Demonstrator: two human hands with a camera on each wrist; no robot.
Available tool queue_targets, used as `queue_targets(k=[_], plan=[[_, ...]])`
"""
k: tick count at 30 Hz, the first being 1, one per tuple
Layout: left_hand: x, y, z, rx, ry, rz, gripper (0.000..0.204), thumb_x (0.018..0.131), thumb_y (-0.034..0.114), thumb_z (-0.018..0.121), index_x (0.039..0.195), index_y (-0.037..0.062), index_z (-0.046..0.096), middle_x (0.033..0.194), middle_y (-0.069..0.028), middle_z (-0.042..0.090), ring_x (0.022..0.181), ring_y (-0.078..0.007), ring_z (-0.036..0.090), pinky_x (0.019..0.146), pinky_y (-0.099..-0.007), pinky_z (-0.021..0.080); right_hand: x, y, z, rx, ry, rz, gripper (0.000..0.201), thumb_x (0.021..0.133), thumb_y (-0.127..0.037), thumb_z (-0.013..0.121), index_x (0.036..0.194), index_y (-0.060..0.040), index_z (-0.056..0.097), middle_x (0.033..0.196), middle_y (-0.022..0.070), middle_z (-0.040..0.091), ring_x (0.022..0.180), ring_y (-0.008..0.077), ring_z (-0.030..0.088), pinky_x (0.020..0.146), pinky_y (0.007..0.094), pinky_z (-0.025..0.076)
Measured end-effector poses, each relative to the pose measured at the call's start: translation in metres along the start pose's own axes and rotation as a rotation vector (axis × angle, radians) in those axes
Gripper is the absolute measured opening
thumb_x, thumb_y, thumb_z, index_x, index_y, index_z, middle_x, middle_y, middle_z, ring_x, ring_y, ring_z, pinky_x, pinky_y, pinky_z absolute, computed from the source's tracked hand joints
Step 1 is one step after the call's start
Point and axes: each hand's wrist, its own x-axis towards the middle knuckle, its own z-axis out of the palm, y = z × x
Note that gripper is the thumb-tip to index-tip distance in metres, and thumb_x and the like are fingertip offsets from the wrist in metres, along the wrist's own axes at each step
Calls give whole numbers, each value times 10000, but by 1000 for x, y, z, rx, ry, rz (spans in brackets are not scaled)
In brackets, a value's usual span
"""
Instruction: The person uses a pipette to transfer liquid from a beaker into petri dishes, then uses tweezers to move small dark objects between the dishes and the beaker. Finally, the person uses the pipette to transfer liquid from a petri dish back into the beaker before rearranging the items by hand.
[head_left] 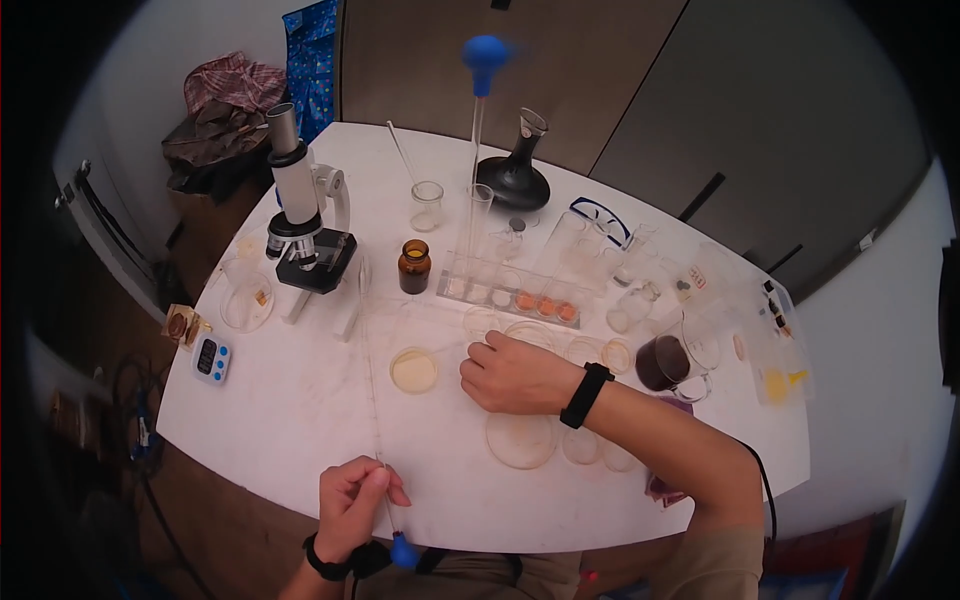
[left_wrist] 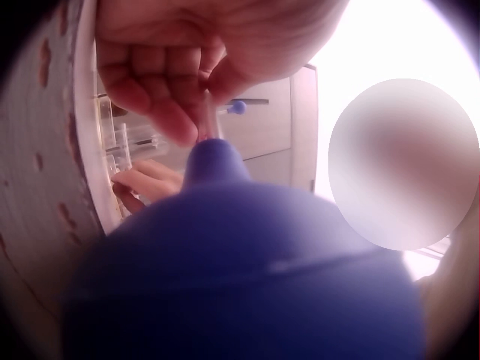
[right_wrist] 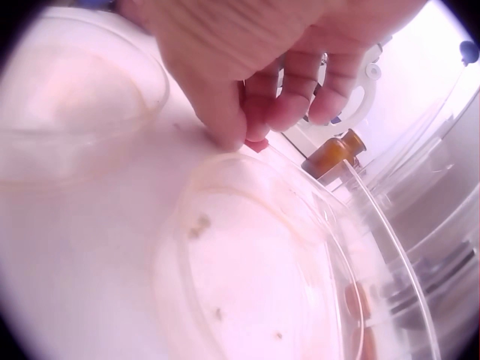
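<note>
My left hand [head_left: 350,505] pinches the glass tube of a pipette [head_left: 377,410] between thumb and fingers. The pipette's blue rubber bulb [head_left: 403,552] points toward my body, and its long tube slants away over the table; in the left wrist view the bulb [left_wrist: 240,262] fills the foreground. My right hand [head_left: 525,375] is over the table among the petri dishes, fingers loosely curled, with no object visible in them. In the right wrist view its thumb tip is right by the rim of a clear dish [right_wrist: 217,311] containing small specks. A petri dish with pale yellow contents [head_left: 414,370] lies left of that hand.
Behind the dishes stand a rack [head_left: 510,300] with white and orange contents, an amber bottle [head_left: 414,268] and a dark flask [head_left: 515,180]. A microscope [head_left: 310,215] and timer [head_left: 211,358] are at left. A beaker of dark liquid [head_left: 663,362] stands at right.
</note>
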Motion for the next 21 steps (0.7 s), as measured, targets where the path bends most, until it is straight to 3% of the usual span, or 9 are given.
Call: queue_targets(k=[4,6,7,10,12,13,17,19,21], plan=[[-1,-5,4,-33,56,-13,265,1002,137,536,845,-49,641,711,-98,658,663,-149,632,663,-282,508,-12,4,-25,-31,61,82,99,752,-146,632,741,-64,578,736,18,509,764,171,539,656,291,447],[-1,-6,4,-12,40,-9,276,998,156,546,832,-45,637,698,-95,651,636,-152,629,645,-283,502,-25,1,-43,-34,231,161,99,757,-160,634,740,-72,591,715,5,507,734,161,520,637,286,412],[-1,-8,3,2,62,8,284,998,162,546,821,-44,631,691,-93,647,624,-153,627,636,-280,497,-36,-2,-57,-37,209,183,99,757,-160,634,740,-72,591,715,5,507,734,161,520,637,286,412],[-2,-9,4,27,89,21,308,999,179,544,786,-34,609,670,-84,632,595,-150,615,611,-272,484,-76,-20,-95,-69,270,302,116,780,-105,645,863,-24,654,748,4,508,709,148,517,612,276,432],[-1,-11,3,84,109,33,313,998,184,545,774,-28,599,661,-77,622,590,-149,611,607,-276,483,-112,-40,-111,-86,338,431,164,768,-70,678,918,-5,679,767,6,558,683,150,540,600,275,442],[-1,-17,7,106,131,57,366,1009,267,527,747,14,561,602,-55,564,543,-127,535,551,-263,423,-131,-51,-116,-68,344,494,166,753,-52,693,912,-7,681,766,11,574,671,153,551,587,278,446],[-3,-20,11,121,167,59,364,1010,273,528,737,31,532,600,-29,526,531,-116,501,531,-258,395,-210,-95,-122,48,413,793,257,673,12,748,917,-22,675,744,29,607,610,175,565,542,296,443],[-2,-21,10,132,175,44,361,1009,269,527,732,36,522,602,-21,512,530,-107,482,527,-251,385,-251,-119,-124,85,413,1019,280,646,56,740,906,-11,658,734,52,637,589,192,577,549,299,446],[-1,-20,12,204,240,43,350,1006,260,520,725,51,505,605,1,474,527,-76,424,517,-231,342,-285,-144,-122,175,452,1296,227,705,42,711,919,-16,664,756,71,648,625,191,596,599,293,474]])
